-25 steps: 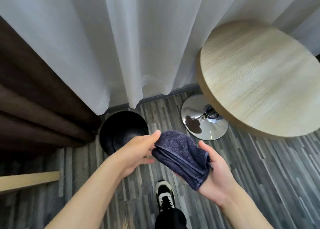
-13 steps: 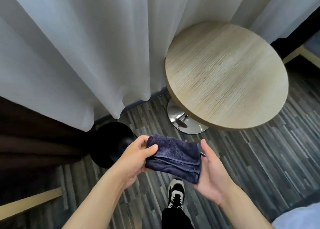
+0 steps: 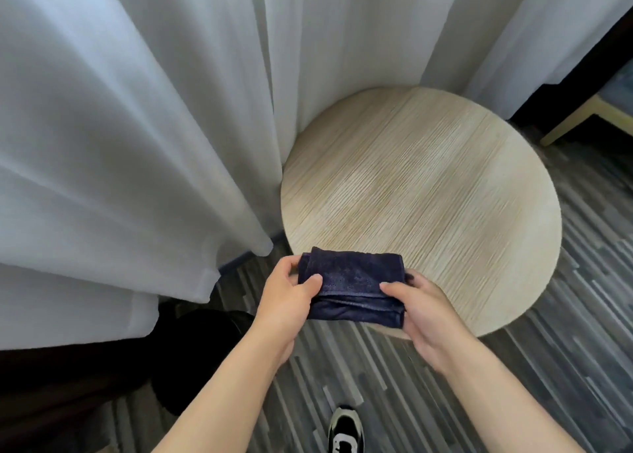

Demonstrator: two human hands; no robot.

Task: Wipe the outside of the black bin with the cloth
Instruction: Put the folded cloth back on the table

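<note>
A folded dark navy cloth (image 3: 352, 286) is held between both hands in front of me, just over the near edge of a round table. My left hand (image 3: 286, 296) grips its left end with thumb on top. My right hand (image 3: 423, 310) grips its right end the same way. The black bin (image 3: 198, 353) stands on the floor at lower left, below and left of my left forearm, partly hidden by that arm and by the white curtain.
A round light-wood table (image 3: 428, 192) fills the middle right. White sheer curtains (image 3: 137, 127) hang across the left and back. A dark drape (image 3: 51, 401) lies at lower left. A chair leg (image 3: 579, 120) shows at far right. My shoe (image 3: 346, 432) rests on striped grey flooring.
The view swung right and up, so the table now sits centre and the bin has slid to lower left. Both hands lifted the cloth toward the table edge; my right hand's thumb closed on it.
</note>
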